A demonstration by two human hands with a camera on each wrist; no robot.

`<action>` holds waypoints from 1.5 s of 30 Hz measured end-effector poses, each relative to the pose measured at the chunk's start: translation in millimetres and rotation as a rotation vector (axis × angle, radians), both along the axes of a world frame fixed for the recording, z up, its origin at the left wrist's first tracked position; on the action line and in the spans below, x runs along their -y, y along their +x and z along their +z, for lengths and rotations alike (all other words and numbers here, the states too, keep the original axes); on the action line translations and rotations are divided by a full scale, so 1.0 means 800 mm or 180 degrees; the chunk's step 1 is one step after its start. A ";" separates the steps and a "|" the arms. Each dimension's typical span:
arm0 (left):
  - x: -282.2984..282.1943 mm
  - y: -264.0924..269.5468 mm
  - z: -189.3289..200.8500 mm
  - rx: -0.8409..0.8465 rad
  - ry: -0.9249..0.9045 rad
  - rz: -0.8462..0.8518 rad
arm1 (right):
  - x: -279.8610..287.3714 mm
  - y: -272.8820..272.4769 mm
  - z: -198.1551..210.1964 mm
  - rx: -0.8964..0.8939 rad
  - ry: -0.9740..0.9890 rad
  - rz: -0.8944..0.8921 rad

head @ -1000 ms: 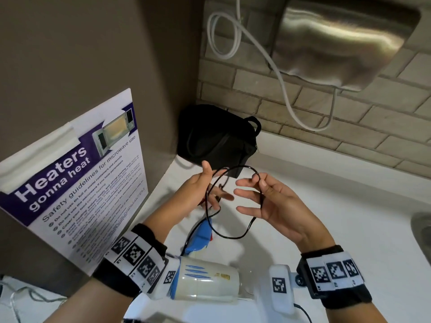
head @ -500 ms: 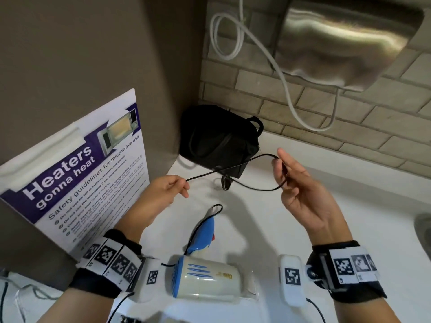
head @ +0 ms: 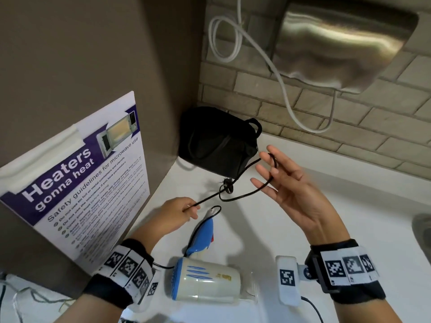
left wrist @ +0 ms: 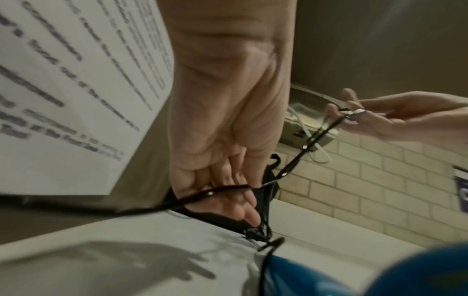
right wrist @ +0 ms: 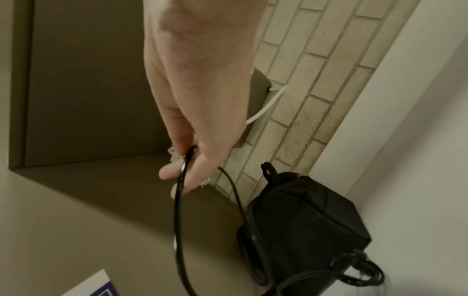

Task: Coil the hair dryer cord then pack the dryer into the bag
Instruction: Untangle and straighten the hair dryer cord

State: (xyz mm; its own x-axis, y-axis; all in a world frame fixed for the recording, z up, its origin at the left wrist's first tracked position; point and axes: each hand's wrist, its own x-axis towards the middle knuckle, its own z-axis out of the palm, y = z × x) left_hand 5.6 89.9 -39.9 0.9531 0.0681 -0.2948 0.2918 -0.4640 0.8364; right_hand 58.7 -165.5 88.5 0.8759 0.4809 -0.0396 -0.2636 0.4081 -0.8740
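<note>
The cream hair dryer [head: 207, 282] with a blue back and blue handle [head: 203, 234] lies on the white counter [head: 338, 217] between my wrists. Its black cord [head: 242, 195] runs from the handle tip up to both hands. My left hand [head: 193, 209] pinches the cord low on the left; the left wrist view shows the left hand [left wrist: 228, 192] with the cord across its fingers. My right hand [head: 271, 169] is raised with fingers spread, and the cord bends round under the thumb; the right hand [right wrist: 187, 160] pinches it there. The plug [head: 227, 186] lies before the black bag [head: 214, 141] in the corner.
A microwave safety poster [head: 81, 183] leans on the brown wall at left. A steel hand dryer [head: 338, 43] with a white cable [head: 233, 38] hangs on the brick wall above. A sink edge [head: 422, 231] shows at far right.
The hands, close together a second ago around a loop, have drawn apart. The left hand has come lower and nearer. The right hand's fingers have spread, and the cord sags between the hands.
</note>
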 end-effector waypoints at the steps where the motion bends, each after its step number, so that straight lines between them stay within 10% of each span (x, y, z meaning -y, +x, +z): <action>1: 0.008 0.000 0.001 0.0077 0.0074 -0.0112 | -0.003 0.000 -0.001 0.0019 0.0024 0.0009; 12: 0.047 0.001 0.023 0.0338 -0.0142 -0.0573 | -0.020 -0.006 -0.011 0.0401 -0.0366 0.0024; 23: 0.037 -0.006 0.066 0.0648 -0.0183 -0.0524 | -0.010 0.022 -0.022 0.2865 -0.4089 -0.1406; 32: 0.060 0.002 0.073 0.0609 -0.0048 -0.0521 | -0.035 0.015 -0.014 0.2881 -0.3954 -0.0821; 45: 0.095 0.001 0.099 0.1056 0.0378 -0.0938 | -0.033 0.009 0.012 0.0794 -0.2162 -0.0459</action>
